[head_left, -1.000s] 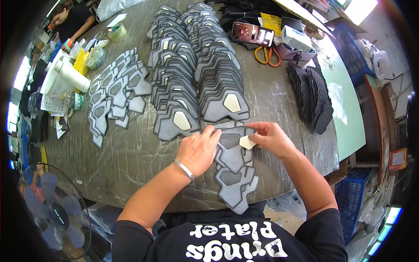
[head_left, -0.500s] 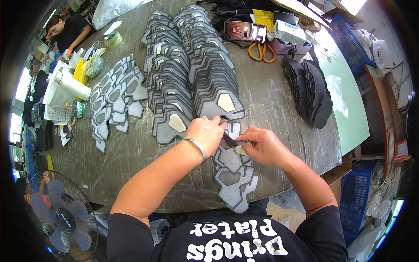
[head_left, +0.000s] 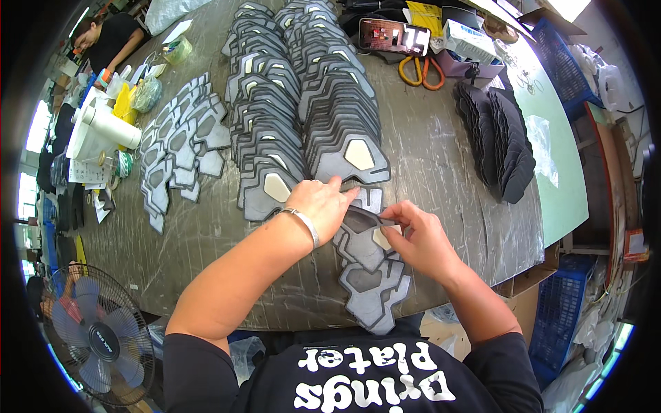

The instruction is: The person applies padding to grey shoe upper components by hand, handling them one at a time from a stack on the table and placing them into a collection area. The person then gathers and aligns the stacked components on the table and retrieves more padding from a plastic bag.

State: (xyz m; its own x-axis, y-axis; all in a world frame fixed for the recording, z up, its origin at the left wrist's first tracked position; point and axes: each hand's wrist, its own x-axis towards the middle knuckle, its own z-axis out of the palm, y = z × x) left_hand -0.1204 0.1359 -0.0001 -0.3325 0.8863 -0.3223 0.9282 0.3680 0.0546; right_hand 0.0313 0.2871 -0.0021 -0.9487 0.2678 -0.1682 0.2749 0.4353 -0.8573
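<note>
One fan; one spread of grey pieces; two long overlapping grey rows; one phone; one pair of scissors; two black stacks. The left hand, fingers bent, touches a nearer grey piece, its grip hidden. The right hand, nearly closed, pinches one cream patch over that piece.

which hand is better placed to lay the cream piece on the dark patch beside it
Probably the right hand: it holds the cream piece close beside the dark patch on the grey piece. The left hand is at the patch's upper-left side, and no cream piece shows in its grasp.
</note>
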